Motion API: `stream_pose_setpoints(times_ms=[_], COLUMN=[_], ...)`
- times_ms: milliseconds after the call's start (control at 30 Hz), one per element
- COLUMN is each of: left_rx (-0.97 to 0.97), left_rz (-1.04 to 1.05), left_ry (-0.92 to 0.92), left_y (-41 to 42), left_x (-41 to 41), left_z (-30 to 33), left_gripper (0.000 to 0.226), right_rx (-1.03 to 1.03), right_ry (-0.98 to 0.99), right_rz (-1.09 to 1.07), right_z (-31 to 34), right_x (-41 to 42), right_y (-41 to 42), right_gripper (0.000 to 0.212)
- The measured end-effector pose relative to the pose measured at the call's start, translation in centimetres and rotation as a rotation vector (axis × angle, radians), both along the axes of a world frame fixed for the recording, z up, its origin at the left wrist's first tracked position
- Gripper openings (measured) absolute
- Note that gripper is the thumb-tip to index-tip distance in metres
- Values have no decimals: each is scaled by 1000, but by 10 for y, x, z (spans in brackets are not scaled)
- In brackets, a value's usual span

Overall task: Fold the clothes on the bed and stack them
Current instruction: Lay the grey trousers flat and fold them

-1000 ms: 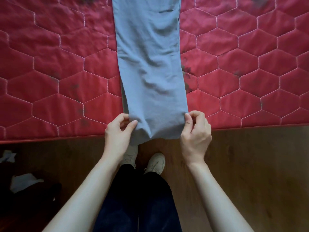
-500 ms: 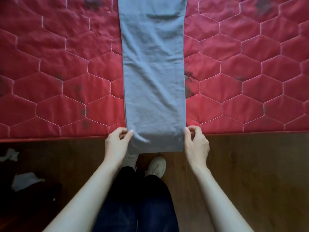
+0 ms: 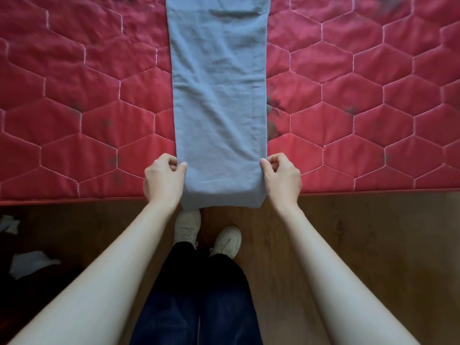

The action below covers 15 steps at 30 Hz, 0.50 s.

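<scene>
A long grey-blue garment point(image 3: 219, 95), folded into a narrow strip, lies lengthwise on the red quilted mattress point(image 3: 74, 100). Its near end hangs slightly over the mattress edge. My left hand point(image 3: 163, 180) pinches the strip's near left edge between thumb and fingers. My right hand point(image 3: 281, 179) pinches the near right edge the same way. The garment's far end runs out of view at the top.
The mattress edge point(image 3: 373, 191) meets a brown wooden floor point(image 3: 373, 245). My white shoes point(image 3: 206, 232) and dark trousers stand just below the garment's end. White scraps point(image 3: 29, 263) lie on dark stuff at the lower left.
Both hands have slid forward along the garment's side edges onto the mattress, and the cloth now lies flatter and straighter. The view has shifted so that more floor shows.
</scene>
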<state>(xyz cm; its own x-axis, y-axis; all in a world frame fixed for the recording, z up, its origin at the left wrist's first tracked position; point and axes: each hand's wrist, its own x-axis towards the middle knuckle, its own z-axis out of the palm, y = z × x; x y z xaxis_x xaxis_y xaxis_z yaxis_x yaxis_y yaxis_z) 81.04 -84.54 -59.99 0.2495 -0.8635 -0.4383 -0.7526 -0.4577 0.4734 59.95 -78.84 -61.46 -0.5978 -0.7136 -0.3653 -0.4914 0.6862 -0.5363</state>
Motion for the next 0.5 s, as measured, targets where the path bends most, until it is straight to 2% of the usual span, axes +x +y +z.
stream_pose_setpoints(times_ms=[67, 167, 267, 333, 500], left_rx=[-64, -255, -374, -421, -659], left_rz=[-61, -254, -633, -902, -1470], left_ry=[-59, -116, -147, -199, -247], left_y=[1, -1, -9, -22, -53], left_x=[1, 15, 40, 56, 67], left_z=[1, -2, -7, -13, -20], left_gripper=[16, 22, 46, 56, 37], right_rx=[-52, -187, -232, -330, -561], right_ry=[40, 218, 357, 498, 667], right_rz=[72, 280, 606, 831, 1419], right_z=[-3, -5, -2, -3, -5], right_x=[-8, -30, -56, -71, -90], right_y=[2, 3, 0, -8, -36], right_gripper=[20, 21, 44, 49, 42])
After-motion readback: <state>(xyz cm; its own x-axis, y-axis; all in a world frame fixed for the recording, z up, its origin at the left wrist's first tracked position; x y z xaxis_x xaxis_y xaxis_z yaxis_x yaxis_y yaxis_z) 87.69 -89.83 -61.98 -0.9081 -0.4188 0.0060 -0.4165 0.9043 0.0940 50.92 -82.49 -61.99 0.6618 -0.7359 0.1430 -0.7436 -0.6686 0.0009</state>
